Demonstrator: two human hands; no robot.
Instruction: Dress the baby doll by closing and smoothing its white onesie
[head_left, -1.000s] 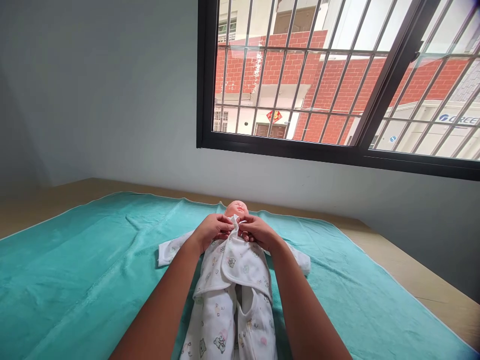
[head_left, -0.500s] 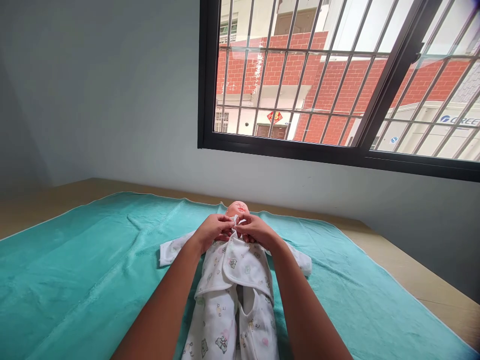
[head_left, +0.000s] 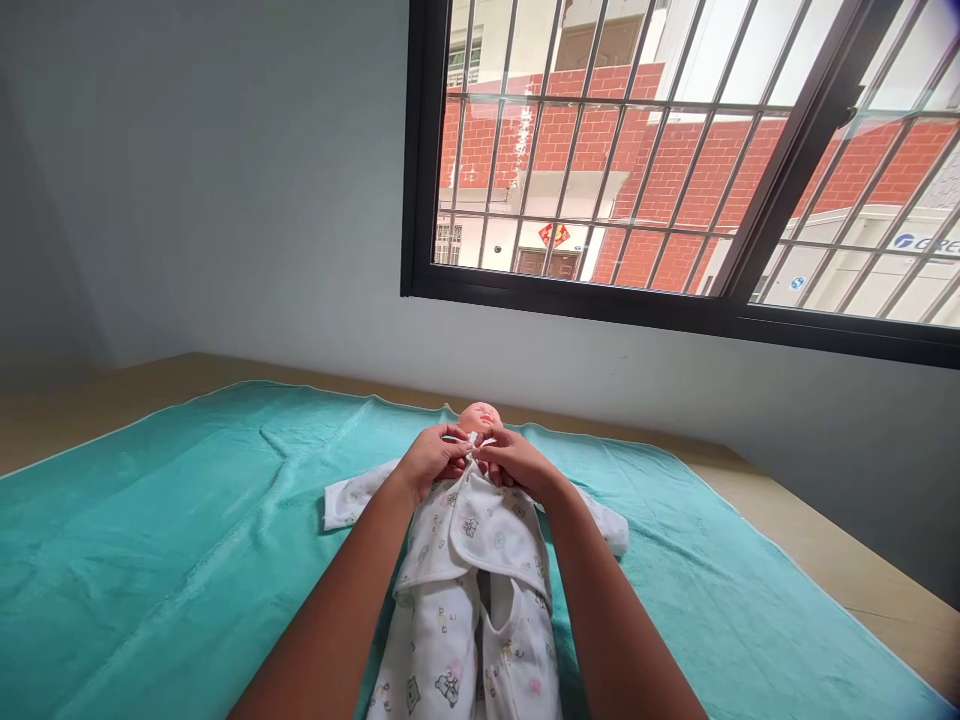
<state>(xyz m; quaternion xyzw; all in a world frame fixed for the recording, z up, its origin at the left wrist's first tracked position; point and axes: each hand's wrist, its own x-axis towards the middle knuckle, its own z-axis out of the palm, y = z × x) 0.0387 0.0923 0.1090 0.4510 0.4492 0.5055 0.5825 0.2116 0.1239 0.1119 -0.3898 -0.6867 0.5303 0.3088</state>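
A baby doll [head_left: 480,414] lies on its back, its head toward the wall. It wears a white printed jacket [head_left: 501,535] with long sleeves spread to both sides, and matching printed trousers [head_left: 442,640]. At the neckline my left hand [head_left: 437,458] pinches the jacket's collar or its white tie. Close beside it, my right hand [head_left: 516,460] is closed on the white fabric at the same spot, fingertips nearly touching those of the left. The fingers cover the collar and the doll's neck, so the exact grip is partly hidden.
A turquoise blanket [head_left: 225,540] lies under the doll, spread over a wooden surface [head_left: 795,495] that shows at the edges. Behind it rises a grey wall [head_left: 225,200] with a dark-framed barred window [head_left: 570,295].
The view has shifted slightly, so the scene sits a little further right. Both hands stay at the collar, with only small finger movement.
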